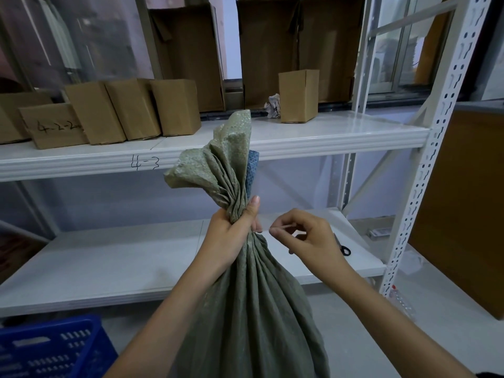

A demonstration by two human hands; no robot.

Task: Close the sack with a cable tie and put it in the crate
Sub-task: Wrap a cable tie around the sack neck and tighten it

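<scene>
A grey-green woven sack stands upright in front of me, its mouth gathered into a bunch that fans out above. My left hand grips the gathered neck, thumb pointing up. My right hand is just right of the neck and pinches a thin pale cable tie whose tip points at the neck. A blue plastic crate sits on the floor at the lower left.
A white metal rack fills the view: the lower shelf lies behind the sack with black-handled scissors on its right end. Cardboard boxes line the upper shelf. A brown panel stands at the right.
</scene>
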